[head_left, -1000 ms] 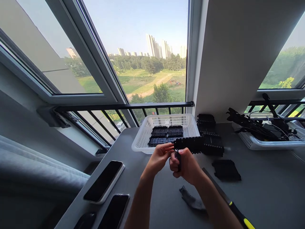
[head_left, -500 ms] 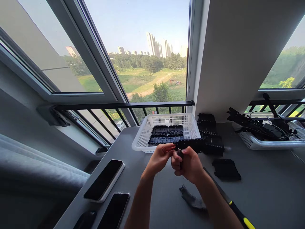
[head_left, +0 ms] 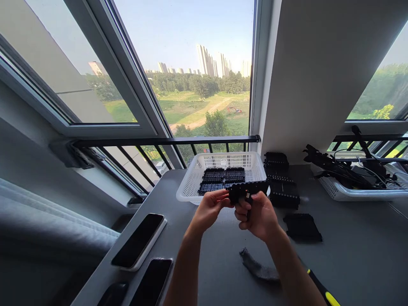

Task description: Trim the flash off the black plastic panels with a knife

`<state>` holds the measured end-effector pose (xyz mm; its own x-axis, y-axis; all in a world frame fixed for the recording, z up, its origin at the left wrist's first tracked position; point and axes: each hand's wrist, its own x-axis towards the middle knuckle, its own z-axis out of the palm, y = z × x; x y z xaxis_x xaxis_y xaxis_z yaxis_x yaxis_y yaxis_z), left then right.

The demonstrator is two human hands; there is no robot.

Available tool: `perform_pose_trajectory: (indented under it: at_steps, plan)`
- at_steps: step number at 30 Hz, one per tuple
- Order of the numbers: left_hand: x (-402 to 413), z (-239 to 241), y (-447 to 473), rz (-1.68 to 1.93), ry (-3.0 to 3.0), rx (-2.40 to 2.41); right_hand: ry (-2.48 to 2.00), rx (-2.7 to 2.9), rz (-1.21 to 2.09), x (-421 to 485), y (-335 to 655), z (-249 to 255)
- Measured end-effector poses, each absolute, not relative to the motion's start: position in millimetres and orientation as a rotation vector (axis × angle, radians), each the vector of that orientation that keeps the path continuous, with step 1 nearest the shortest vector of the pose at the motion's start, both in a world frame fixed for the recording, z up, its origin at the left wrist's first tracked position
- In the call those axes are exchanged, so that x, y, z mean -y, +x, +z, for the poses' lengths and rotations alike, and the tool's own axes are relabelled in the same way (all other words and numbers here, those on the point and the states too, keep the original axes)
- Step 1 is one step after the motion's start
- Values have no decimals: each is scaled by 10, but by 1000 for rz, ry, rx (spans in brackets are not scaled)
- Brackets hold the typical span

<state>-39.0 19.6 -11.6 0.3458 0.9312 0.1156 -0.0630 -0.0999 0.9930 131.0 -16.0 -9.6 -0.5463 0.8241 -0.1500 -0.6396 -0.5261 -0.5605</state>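
- Grey table (head_left: 219, 263) below a large window (head_left: 197, 38); black railing (head_left: 204, 140) runs beyond the fingers.
- Left hand (head_left: 210, 210): thumb and fingers nearly together, pinching the left end of a black plastic piece (head_left: 236, 193), which is held up off the table.
- Right hand (head_left: 259, 214): fingers curled closed around a small dark tool (head_left: 249, 202), its metal end up at the piece. Whether the right thumb touches the piece cannot be told.
- White basket (head_left: 188, 196): just beyond the fingers of both hands, with black plates (head_left: 213, 175) lying inside.
- Stacked black pieces (head_left: 283, 193): to the right of the right fingers; a single flat black plate (head_left: 302, 227) lies nearer the person.
- Curved grey strip (head_left: 259, 267): on the table, below the right fingers.
- Yellow-and-black handle (head_left: 321, 289): beside the right forearm, well apart from the fingers.
- Two phones (head_left: 138, 242): well left of the left fingers.
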Motion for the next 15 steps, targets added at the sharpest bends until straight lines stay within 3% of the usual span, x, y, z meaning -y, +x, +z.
perform_pose_trajectory:
  at_steps: [15]
  plan:
    - [-234, -128, -505, 1168, 1265, -942, -435, 475, 2048, 112, 1587, -106]
